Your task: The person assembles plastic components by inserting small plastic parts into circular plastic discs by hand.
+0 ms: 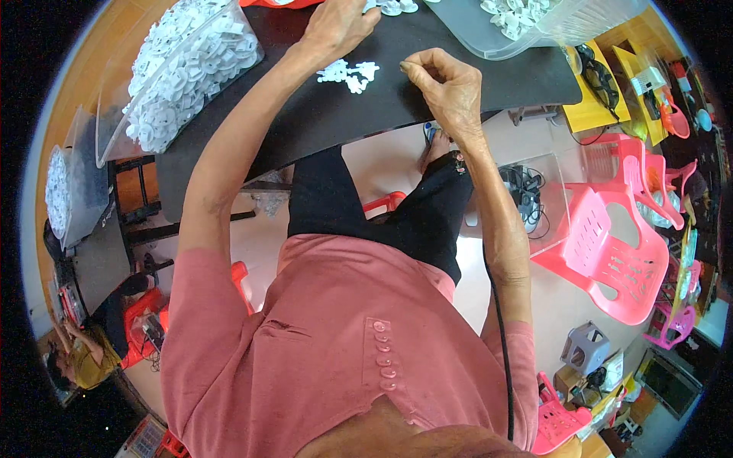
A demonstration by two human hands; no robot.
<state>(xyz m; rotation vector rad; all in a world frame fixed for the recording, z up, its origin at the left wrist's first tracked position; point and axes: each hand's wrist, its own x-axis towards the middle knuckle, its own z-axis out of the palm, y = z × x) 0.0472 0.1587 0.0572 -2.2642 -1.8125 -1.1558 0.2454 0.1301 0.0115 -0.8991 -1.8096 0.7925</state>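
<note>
On the dark table [527, 80] lies a small cluster of white plastic pieces [351, 75], between my two hands. My left hand [338, 32] reaches over the far side of the table, partly cut off by the upper edge. Its fingers are curled beside more white plastic pieces [395, 7]; whether it grips one is hidden. To the right of the cluster, my right hand [449, 85] is raised with thumb and forefinger pinched together. Anything between those fingertips is too small to make out.
A clear bin heaped with white plastic pieces [187, 80] stands at the table's left. Another translucent bin [565, 34] sits at the far right, with pieces inside. Part of a red container [279, 3] shows at the far edge. Pink chairs [611, 244] stand on the right.
</note>
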